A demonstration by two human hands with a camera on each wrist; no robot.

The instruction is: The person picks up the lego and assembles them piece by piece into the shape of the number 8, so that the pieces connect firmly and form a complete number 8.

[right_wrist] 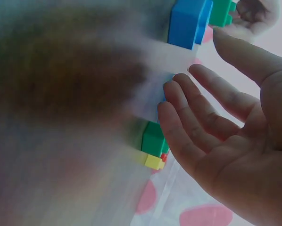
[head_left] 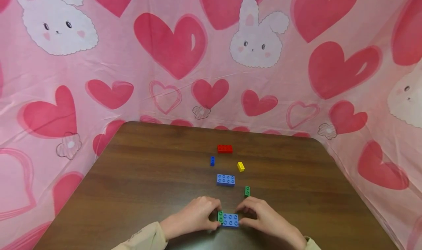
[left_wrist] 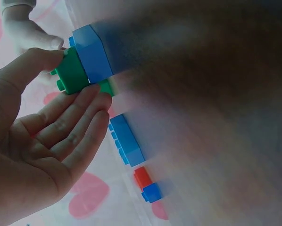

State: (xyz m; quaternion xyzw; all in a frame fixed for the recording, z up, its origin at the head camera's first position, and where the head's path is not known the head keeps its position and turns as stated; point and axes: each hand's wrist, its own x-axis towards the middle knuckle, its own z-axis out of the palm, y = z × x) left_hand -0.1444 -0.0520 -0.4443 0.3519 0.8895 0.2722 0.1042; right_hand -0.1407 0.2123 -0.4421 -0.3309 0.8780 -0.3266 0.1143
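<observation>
A green two-stud toy brick [head_left: 220, 217] sits on the left end of a blue toy brick [head_left: 230, 220] near the table's front edge. My left hand [head_left: 197, 215] pinches the green brick between thumb and fingers at its two ends, as the left wrist view also shows on the green brick [left_wrist: 72, 71]. On the other side, my right hand [head_left: 265, 217] has its fingers spread and loosely bent, nothing between them. Its thumb tip is right at the blue brick's right end. In the right wrist view the blue brick [right_wrist: 186, 23] stands beyond that thumb.
Behind the hands lie another blue brick [head_left: 225, 180] and a small green brick [head_left: 247, 191]. Farther back are a yellow brick [head_left: 241, 166], a small dark blue brick [head_left: 212, 161] and a red brick [head_left: 225, 149]. A pink heart-patterned cloth [head_left: 217, 70] surrounds the wooden table [head_left: 148, 169].
</observation>
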